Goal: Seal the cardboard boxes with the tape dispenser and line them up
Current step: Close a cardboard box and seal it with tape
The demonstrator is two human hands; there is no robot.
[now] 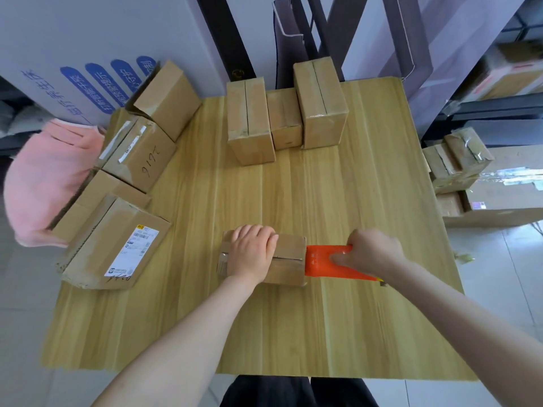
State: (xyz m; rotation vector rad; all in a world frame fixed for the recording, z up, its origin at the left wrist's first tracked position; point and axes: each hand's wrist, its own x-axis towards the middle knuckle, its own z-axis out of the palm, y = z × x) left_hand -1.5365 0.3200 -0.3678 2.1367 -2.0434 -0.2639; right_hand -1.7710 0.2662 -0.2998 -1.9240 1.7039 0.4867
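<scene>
At lower centre the left hand (251,254) holds the box (291,271) down, fingers curled over its far edge; the right hand (373,251) grips the dispenser (320,262) at its right end. Tape is hard to see; a sliding box could wrinkle it.

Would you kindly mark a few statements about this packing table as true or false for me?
1. The left hand holds down the small cardboard box near the front of the table. True.
2. The right hand grips a blue dispenser. False: the tape dispenser is orange.
3. Three cardboard boxes stand side by side at the table's far edge. True.
4. The box with the white shipping label lies on the table's right side. False: the labelled box lies at the left edge.
5. The tape dispenser meets the small cardboard box at its left end. False: at its right end.
</scene>
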